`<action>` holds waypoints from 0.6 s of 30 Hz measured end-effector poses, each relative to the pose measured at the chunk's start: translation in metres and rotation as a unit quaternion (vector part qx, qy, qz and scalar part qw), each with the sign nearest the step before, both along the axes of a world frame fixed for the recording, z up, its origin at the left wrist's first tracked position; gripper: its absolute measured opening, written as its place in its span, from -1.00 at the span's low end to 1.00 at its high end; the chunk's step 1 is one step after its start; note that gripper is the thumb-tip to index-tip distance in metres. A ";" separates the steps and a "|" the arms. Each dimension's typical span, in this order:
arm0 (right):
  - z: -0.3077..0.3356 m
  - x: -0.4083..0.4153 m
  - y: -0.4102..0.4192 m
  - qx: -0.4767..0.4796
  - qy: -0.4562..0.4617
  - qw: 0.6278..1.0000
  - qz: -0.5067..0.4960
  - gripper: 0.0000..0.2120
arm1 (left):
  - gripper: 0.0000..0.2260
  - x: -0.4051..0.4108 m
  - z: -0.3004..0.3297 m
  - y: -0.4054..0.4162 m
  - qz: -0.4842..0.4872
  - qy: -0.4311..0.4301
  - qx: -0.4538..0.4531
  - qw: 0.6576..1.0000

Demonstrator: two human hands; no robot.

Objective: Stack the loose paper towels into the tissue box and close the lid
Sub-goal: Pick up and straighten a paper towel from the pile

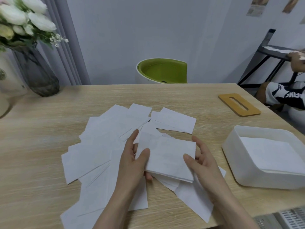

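**Towels partly gathered; box open, lid off**

Loose paper towels (105, 146) lie fanned across the table (33, 146). The left hand (132, 162) and right hand (201, 161) grip a small stack (168, 159) between thumbs and fingers. The tissue box (247, 171) stands right, partly filled. The lid (239, 104) lies behind it, apart.

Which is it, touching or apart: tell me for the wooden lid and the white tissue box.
Apart. The head view shows the wooden lid lying flat on the table behind the tissue box, with a bare strip of tabletop between them.
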State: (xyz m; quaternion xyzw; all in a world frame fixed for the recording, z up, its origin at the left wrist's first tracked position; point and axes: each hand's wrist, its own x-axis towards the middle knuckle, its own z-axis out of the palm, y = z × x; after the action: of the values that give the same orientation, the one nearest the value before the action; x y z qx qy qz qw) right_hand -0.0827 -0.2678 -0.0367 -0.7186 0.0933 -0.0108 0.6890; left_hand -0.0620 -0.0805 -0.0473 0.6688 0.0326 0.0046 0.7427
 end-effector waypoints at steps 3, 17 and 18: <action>0.003 0.002 -0.001 -0.027 -0.020 0.999 -0.006 -0.42 | -0.46 0.004 0.001 0.001 0.002 -0.010 0.002 1.000; -0.007 -0.004 0.002 -0.062 -0.058 0.996 -0.028 -0.36 | -0.52 0.006 -0.017 0.005 -0.006 -0.044 0.140 0.989; -0.009 -0.005 0.002 -0.069 -0.057 0.996 -0.028 -0.36 | -0.52 0.005 -0.018 0.004 -0.009 -0.043 0.149 0.988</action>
State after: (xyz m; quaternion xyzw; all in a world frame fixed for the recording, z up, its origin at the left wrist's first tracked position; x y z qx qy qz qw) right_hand -0.0874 -0.2654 -0.0459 -0.7598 0.0728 -0.0772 0.6414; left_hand -0.0572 -0.0764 -0.0648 0.7715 -0.0064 0.0317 0.6354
